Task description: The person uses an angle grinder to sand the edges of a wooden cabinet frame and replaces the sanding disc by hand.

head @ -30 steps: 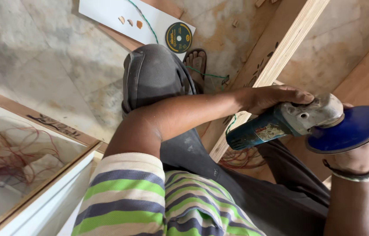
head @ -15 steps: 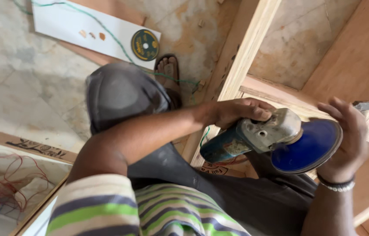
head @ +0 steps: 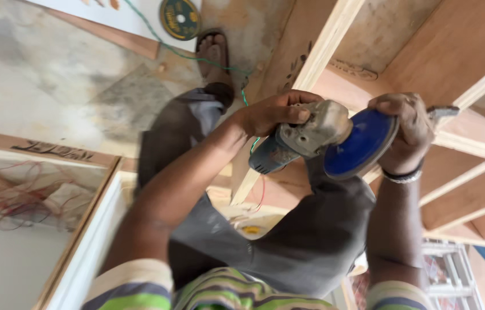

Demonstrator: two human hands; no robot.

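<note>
Over the wooden frame (head: pixel 334 34), the person holds an angle grinder (head: pixel 303 138) with both hands. It sits above their lap, just in front of the pale wood beams.

What could go wrong? The blue disc (head: pixel 360 143) is touching the right hand (head: pixel 403 129). If the tool starts to spin now, it could cut or scrape the fingers. I think that is the biggest risk. A thin green cord (head: pixel 196 56) runs along the floor near the bare foot (head: pixel 214 54) in its sandal, on the far side of the grinder. The foot could catch it and tug the tool. The grinder could also slip, since it is held up in the air and rests on nothing.

The left hand (head: pixel 274 112) is wrapped tight around the grey top of the grinder, with the thumb along its side. It is closed on the tool. The right hand curls over the rim of the blue disc, fingers bent, and grips it. A small flat metal piece (head: pixel 443 112) pokes out past this hand. It may be a wrench, but the picture is too blurry to be sure.

Far from the grinder, past the foot, a spare round disc (head: pixel 180 18) lies on a white board (head: pixel 133 14). To the left of the grinder, a white panel (head: pixel 90 241) with a wood edge stands beside the person's leg.
</note>
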